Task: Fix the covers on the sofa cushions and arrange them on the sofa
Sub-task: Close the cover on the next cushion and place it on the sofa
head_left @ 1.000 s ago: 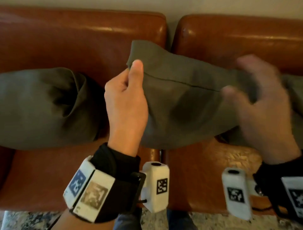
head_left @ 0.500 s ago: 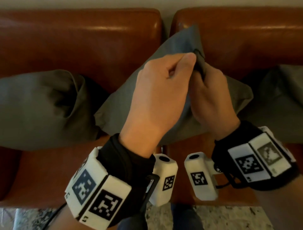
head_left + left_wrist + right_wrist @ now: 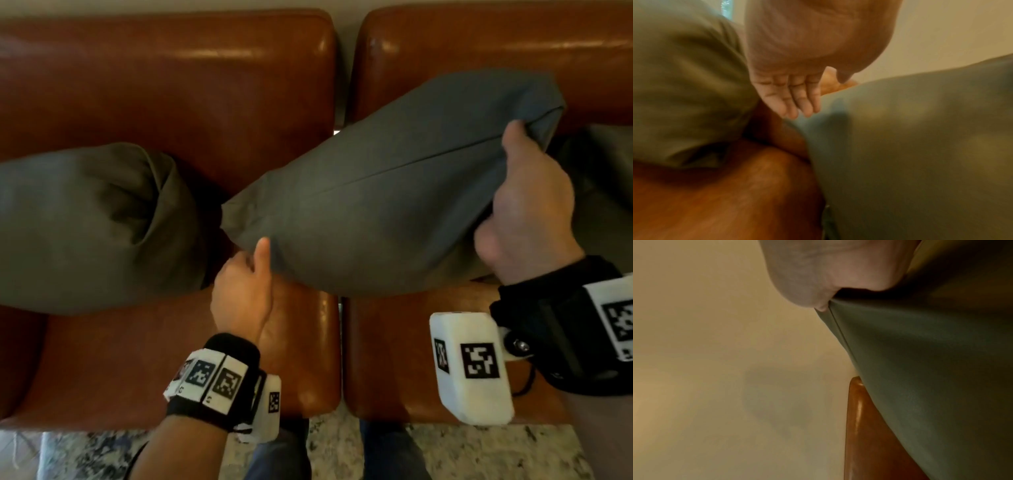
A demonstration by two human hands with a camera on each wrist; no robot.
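Observation:
A grey-green cushion hangs slanted over the middle of the brown leather sofa, a seam running along its length. My right hand grips its raised right end, thumb up on the seam. In the right wrist view the cushion fills the right side under that hand. My left hand is at the low left corner, thumb lying on the fabric. The left wrist view is blurred: the fingers are straight and touch the edge of the cushion.
A second grey-green cushion lies crumpled on the left seat. A third cushion sits at the right edge, partly behind my right hand. A gap splits the two seats. Speckled floor runs along the sofa front.
Both hands were together at the cushion's top corner. They have parted: the right holds the upper right end, the left dropped to the lower left corner, and the cushion spread out slanted.

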